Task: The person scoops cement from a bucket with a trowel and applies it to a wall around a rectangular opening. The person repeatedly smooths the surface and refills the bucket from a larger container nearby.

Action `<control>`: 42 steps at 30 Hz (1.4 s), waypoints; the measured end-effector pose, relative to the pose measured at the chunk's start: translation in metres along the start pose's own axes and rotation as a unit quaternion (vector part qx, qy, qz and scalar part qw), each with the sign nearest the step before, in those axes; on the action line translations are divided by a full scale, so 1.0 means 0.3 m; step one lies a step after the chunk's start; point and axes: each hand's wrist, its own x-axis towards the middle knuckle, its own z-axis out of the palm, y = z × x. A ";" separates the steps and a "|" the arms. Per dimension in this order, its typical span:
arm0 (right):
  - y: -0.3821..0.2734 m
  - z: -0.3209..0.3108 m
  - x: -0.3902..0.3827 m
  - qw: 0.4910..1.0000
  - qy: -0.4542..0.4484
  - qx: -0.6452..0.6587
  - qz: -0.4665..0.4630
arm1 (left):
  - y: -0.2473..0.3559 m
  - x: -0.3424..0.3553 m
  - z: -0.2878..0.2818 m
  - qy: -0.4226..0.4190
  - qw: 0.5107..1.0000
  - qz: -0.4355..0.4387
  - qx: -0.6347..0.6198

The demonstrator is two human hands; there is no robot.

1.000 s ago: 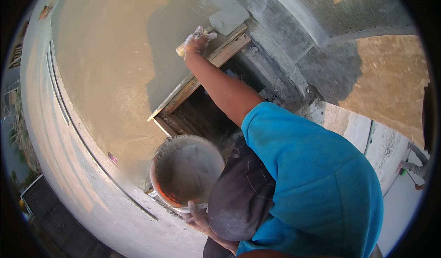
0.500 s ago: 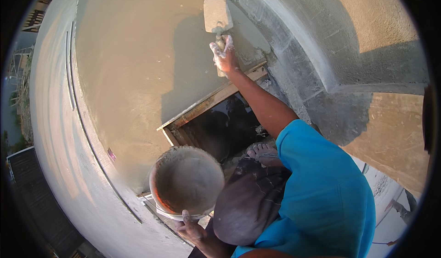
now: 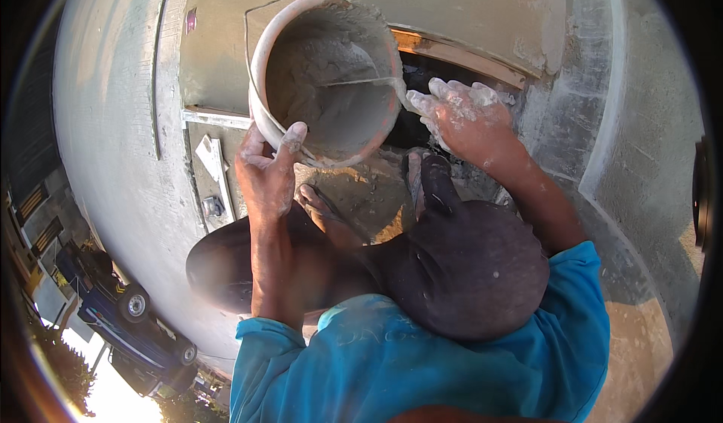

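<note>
Item one, bucket (image 3: 327,77): a single round pail, pale outside, orange at the lower lip, tilted so I look straight into its mouth. It sits high in the middle of my view, held against the plastered wall (image 3: 452,9). Inside lies one mass of grey mortar (image 3: 316,84), coating the walls and heaped toward the left.

Item two, left hand (image 3: 265,171): it grips the bucket at the lower left rim. The thumb hooks over the lip into the mouth, and the other fingers (image 3: 248,148) curl around the outside, pinching the rim between them.

Item three, right hand (image 3: 463,114): caked white with mortar, just beside the bucket's right rim. Its fingers are closed around the handle of one trowel (image 3: 361,83), whose thin blade reaches leftward into the bucket, edge-on over the mortar. The handle itself is hidden in the fist.

Item four, surroundings: one wooden frame strip (image 3: 459,58) runs along the top of a dark opening (image 3: 410,126) behind the bucket. Two feet show below the bucket, the left in a sandal (image 3: 331,212), the right (image 3: 429,182) dark against rubble. One knee in dark cloth (image 3: 467,272) bulks between me and the right forearm. A blue sleeve (image 3: 392,363) fills the lower edge. Far down at lower left, one dark vehicle (image 3: 128,318) stands on the ground.
</note>
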 end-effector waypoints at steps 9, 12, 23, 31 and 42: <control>-0.063 -0.020 0.057 0.995 -0.077 0.070 -0.011 | -0.021 0.008 -0.012 -0.018 0.995 0.047 0.088; -0.019 0.059 0.068 0.960 -0.089 0.254 -0.075 | -0.013 0.005 -0.019 -0.014 0.996 0.057 0.061; 0.115 0.077 0.061 0.595 -0.276 0.753 0.056 | -0.078 0.035 -0.066 0.035 0.990 0.009 -0.140; 0.494 0.022 -0.039 0.603 0.143 0.761 0.191 | -0.150 -0.033 -0.121 0.082 0.977 -0.038 -0.192; 1.069 0.142 0.261 0.787 0.286 0.095 0.539 | -0.144 -0.074 -0.135 0.147 0.977 -0.078 -0.135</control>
